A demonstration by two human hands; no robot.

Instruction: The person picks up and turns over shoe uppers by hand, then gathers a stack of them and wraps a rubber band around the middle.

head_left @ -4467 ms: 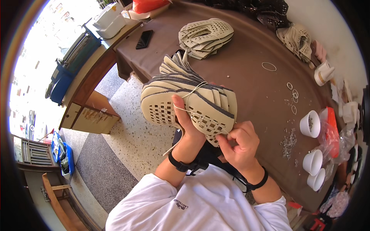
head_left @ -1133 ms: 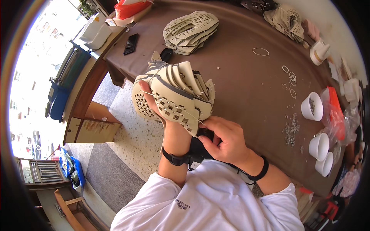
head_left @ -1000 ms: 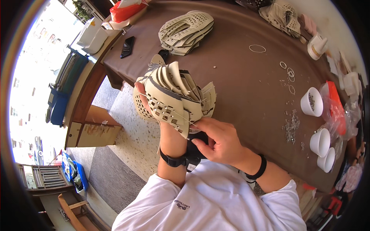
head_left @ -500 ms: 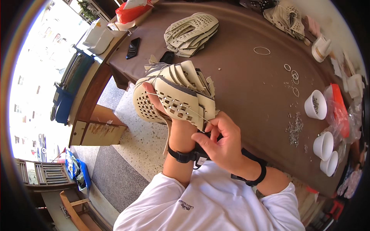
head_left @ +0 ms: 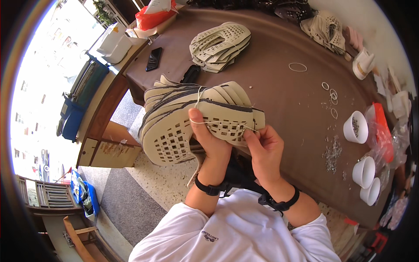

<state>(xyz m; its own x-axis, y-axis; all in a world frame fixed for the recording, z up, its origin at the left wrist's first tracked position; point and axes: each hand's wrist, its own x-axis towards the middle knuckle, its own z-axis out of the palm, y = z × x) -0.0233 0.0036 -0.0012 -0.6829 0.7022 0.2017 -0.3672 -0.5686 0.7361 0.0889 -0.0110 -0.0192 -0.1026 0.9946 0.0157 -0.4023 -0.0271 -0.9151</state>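
Beige cutout stack (head_left: 196, 118) now flatter; right hand (head_left: 264, 150) regripped string (head_left: 218, 123).

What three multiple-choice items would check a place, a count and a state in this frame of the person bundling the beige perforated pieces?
1. Where does the second stack of beige perforated pieces lie?
A. On the floor
B. On the brown table, beyond the hands
C. In a white cup

2. How many white cups stand along the table's right side?
A. One
B. Three
C. Six

3. How is the bundle in the hands held?
A. Lying flat on the table
B. Hanging from a hook
C. Gripped by the left hand, a thin string running across it to the right hand

Answers:
1. B: the second stack rests on the table.
2. B: three cups show there.
3. C: the left hand clasps the bundle; the right hand pinches the string.
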